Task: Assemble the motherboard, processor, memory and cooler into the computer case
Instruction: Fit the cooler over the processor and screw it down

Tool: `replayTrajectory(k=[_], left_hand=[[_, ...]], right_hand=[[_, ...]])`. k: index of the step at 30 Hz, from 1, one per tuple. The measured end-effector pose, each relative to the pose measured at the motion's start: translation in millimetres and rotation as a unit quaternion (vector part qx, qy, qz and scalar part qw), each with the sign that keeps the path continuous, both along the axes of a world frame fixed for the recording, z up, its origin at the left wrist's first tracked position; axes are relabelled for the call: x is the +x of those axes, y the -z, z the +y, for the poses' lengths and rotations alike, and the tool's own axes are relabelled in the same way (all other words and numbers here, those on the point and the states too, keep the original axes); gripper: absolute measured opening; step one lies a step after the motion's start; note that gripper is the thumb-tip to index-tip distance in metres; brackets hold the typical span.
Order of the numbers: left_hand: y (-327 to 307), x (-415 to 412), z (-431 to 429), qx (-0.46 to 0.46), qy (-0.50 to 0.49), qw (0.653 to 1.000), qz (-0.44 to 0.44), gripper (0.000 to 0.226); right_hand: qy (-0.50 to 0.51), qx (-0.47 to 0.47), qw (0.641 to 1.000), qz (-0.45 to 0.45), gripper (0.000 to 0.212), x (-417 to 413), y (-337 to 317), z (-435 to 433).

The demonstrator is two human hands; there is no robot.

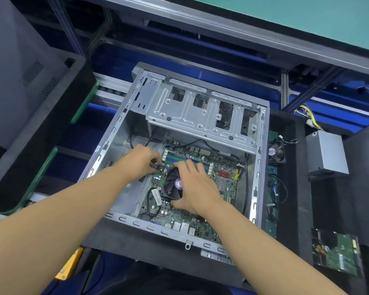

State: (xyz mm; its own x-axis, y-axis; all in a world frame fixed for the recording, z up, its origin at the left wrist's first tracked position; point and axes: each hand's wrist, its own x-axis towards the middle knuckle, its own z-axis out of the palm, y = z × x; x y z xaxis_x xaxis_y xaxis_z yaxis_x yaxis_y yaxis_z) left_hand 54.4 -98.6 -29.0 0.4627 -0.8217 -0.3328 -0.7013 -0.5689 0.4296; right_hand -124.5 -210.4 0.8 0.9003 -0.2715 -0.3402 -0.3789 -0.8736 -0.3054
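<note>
Hands (140, 159) (197, 186) palm-down on cooler (172, 186) and cable (158, 165)

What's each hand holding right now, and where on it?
The left hand pinches a thin wire lead beside the cooler; right hand grips the cooler, fingers over its far edge, thumb at its near edge.
</note>
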Motion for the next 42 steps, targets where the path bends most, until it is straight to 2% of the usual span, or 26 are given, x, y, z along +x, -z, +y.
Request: replayTrajectory(k=[4,8,15,20,25,27,31,32,37,42], left_hand=[[-3.6,-2.2,-3.5,0.023,0.045,0.997,-0.055,0.02],[-6.6,-10.1,-7.6,0.047,0.079,0.991,-0.093,0.042],[-10.2,-17.7,-12.3,0.062,0.155,0.972,-0.167,0.038],[-6.4,-8.6,-11.8,0.058,0.143,0.98,-0.126,0.034],[0.0,-5.1,-6.2,0.028,0.102,0.993,-0.045,0.047],[0.1,-5.2,-5.2,0.026,0.095,0.994,-0.052,0.047],[-0.8,-8.8,-7.8,0.033,0.124,0.977,-0.169,0.036],[0.3,-9.2,-8.2,0.037,0.122,0.976,-0.174,0.034],[3.6,-0.2,-11.8,0.054,0.072,0.993,-0.074,0.035],[11.4,0.6,-7.2,0.02,0.101,0.992,-0.069,0.039]], right_hand=[[-0.001,0.001,1.0,0.001,0.099,0.1,0.1,-0.3],[-0.003,0.002,1.0,0.005,0.1,0.7,-1.0,0.0],[-0.005,-0.002,1.0,0.009,0.101,0.9,-0.1,-0.3],[-0.004,-0.001,1.0,0.005,0.101,0.9,0.2,0.2],[-0.003,0.002,1.0,0.004,0.099,0.4,-0.7,-0.1],[-0.004,0.003,1.0,0.005,0.099,0.5,-1.2,0.1],[-0.006,0.001,1.0,0.005,0.099,0.4,-2.6,0.3],[-0.005,0.002,1.0,0.005,0.098,0.2,-2.8,0.5],[-0.002,0.005,1.0,0.006,0.096,1.0,-2.8,1.6],[-0.005,0.006,1.0,0.006,0.097,1.2,-4.3,1.6]])
